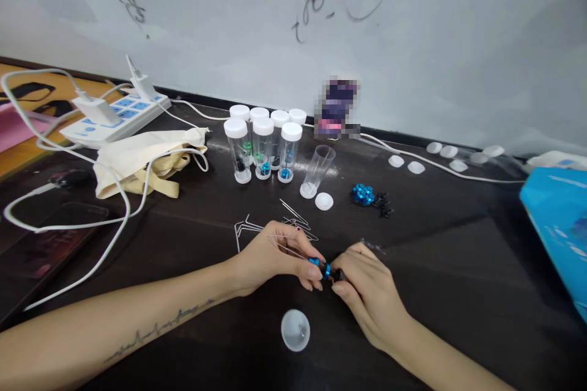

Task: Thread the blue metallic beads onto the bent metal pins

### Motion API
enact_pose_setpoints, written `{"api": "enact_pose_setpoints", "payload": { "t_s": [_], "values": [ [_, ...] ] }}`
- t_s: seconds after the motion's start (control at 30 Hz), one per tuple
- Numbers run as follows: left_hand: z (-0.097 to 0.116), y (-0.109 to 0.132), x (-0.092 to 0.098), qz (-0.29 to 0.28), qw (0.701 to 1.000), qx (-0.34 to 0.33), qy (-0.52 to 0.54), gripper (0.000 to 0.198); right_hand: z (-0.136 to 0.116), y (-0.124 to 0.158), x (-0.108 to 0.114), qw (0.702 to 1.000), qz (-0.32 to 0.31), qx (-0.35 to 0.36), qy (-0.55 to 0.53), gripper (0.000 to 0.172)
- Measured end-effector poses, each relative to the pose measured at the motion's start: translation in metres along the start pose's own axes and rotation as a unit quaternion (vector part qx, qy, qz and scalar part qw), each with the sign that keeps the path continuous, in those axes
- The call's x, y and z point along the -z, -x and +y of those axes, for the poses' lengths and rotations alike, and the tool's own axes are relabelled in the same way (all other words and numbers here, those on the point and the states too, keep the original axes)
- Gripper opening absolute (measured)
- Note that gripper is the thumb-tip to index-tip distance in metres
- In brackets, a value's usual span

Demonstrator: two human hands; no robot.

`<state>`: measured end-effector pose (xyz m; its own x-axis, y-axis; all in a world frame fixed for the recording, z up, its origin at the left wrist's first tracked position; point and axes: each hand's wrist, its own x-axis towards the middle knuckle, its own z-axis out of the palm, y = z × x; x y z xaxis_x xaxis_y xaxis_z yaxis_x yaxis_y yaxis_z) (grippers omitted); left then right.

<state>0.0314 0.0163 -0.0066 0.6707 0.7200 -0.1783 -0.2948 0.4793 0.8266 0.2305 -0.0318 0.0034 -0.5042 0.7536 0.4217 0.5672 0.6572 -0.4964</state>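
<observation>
Between my two hands is a small blue and black part [326, 270], with a thin bent metal wire [293, 248] running back from it over my left hand. My left hand [284, 256] pinches the blue end and the wire. The fingers of my right hand [367, 293] close on the black end. Just below sits a small white cup [295, 330] with something tiny inside. Behind my left hand lie several bent wires [247, 227]. Farther back are a pile of blue pieces [363, 193] and some black pieces [384, 204].
Several capped clear tubes [263, 149] stand at the back, near an uncapped tube [318, 171] and a white cap [324, 201]. Left are a cloth bag [137, 159], a power strip [119, 119] and cables. A blue package [557, 226] lies right.
</observation>
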Motion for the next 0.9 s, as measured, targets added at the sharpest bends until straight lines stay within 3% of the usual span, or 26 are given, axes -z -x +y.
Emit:
{"api": "enact_pose_setpoints", "payload": {
  "t_s": [0.2, 0.47, 0.77, 0.9],
  "values": [
    [0.0005, -0.0009, 0.0002, 0.005, 1.0, -0.017, 0.019, 0.016, -0.0027, -0.0031, 0.0008, 0.999, 0.028, 0.007, 0.036, 0.014],
    [0.0001, 0.0002, -0.0009, -0.002, 1.0, 0.0, 0.005, 0.016, 0.0005, 0.001, -0.0004, 1.0, 0.006, 0.004, 0.013, 0.042],
    [0.0007, -0.0008, 0.0003, -0.001, 1.0, -0.021, 0.023, 0.014, 0.0003, 0.0022, 0.0003, 0.999, 0.038, -0.002, 0.038, 0.01],
    [0.0008, -0.001, 0.0002, 0.002, 1.0, -0.018, 0.024, 0.015, 0.0028, 0.005, -0.0016, 0.996, 0.072, 0.026, 0.039, 0.016]
  ]
}}
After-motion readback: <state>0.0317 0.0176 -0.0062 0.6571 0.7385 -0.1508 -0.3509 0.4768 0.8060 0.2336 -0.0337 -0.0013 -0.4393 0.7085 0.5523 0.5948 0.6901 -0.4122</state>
